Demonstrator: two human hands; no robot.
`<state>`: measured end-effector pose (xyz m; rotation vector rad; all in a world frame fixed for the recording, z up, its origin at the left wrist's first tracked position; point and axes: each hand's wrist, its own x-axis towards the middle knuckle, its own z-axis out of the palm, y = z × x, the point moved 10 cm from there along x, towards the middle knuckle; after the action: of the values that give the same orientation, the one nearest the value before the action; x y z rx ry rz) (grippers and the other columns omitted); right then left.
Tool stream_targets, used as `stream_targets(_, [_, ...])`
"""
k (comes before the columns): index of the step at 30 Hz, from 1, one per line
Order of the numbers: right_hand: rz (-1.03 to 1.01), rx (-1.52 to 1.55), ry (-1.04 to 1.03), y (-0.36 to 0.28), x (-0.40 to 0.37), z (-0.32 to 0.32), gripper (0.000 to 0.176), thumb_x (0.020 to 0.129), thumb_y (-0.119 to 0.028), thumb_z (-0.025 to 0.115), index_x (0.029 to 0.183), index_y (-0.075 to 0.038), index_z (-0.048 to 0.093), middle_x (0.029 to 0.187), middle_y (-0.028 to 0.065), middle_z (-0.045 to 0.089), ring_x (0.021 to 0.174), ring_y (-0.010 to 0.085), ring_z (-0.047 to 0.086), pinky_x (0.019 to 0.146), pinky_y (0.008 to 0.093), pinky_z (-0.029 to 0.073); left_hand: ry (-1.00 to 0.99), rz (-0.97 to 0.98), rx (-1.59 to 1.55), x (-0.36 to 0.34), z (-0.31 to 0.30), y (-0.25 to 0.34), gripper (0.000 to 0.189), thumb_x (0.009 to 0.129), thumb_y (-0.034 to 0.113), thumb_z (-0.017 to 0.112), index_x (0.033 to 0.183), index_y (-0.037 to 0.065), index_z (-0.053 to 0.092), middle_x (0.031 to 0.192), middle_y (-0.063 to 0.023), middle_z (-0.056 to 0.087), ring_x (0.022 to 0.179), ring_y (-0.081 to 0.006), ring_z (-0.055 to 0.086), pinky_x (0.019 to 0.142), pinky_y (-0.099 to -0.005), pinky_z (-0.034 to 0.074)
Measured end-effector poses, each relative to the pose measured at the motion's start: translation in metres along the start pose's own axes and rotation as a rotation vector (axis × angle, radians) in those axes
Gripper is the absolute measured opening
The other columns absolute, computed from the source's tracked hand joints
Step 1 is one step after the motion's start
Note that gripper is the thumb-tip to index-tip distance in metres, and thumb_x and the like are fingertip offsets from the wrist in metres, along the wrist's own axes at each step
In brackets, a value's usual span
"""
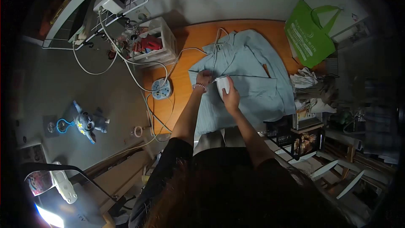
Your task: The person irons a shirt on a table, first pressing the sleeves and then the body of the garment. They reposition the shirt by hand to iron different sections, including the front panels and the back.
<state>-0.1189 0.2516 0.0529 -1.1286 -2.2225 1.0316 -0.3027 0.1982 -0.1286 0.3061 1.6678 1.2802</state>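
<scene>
A light blue long-sleeved shirt [249,57] lies spread over the wooden table, with folds across it. Over its middle, my right hand [231,97] grips a white rounded handheld appliance [222,85]. A pale cord [214,57] runs from the appliance's far end up across the shirt. My left hand [204,77], with a beaded bracelet at the wrist, is close beside that end, its curled fingers closed at the cord. The fingertips are small and partly hidden here.
At the table's left are a power strip [161,88] with tangled cables and a clear plastic drawer box [168,42] full of small items. A green bag [310,33] stands at the back right, with crumpled cloths [304,78] below it. A blue plush toy [87,122] hangs at left.
</scene>
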Motion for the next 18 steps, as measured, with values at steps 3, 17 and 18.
stream_targets(3, [0.082,-0.082,-0.015,0.004,0.001,0.011,0.068,0.079,-0.01,0.066,0.14,-0.021,0.037,0.098,0.0194,0.066,0.083,0.0414,0.064,0.069,0.0489,0.049,0.55,0.467,0.27,-0.068,-0.023,0.064,0.027,0.076,-0.002,0.065,0.102,-0.002,0.062,0.088,-0.0158,0.064,0.078,-0.0264,0.064,0.066,-0.037,0.05])
stream_targets(17, [0.106,-0.389,-0.056,0.037,0.014,-0.004,0.075,0.079,-0.019,0.071,0.142,-0.021,0.032,0.09,0.0172,0.065,0.078,0.0385,0.065,0.066,0.0479,0.051,0.274,0.48,1.265,-0.168,0.072,0.004,0.067,0.087,0.023,0.058,0.148,0.021,0.029,0.154,-0.0194,0.019,0.141,-0.0358,0.024,0.11,-0.0521,0.028])
stream_targets(18, [0.087,-0.398,-0.036,0.04,0.016,-0.01,0.075,0.078,-0.018,0.071,0.142,-0.021,0.032,0.09,0.0172,0.065,0.078,0.0384,0.065,0.065,0.0481,0.05,0.274,0.48,1.265,-0.168,0.073,0.005,0.067,0.087,0.023,0.058,0.148,0.021,0.029,0.154,-0.0194,0.019,0.141,-0.0358,0.024,0.11,-0.0521,0.028])
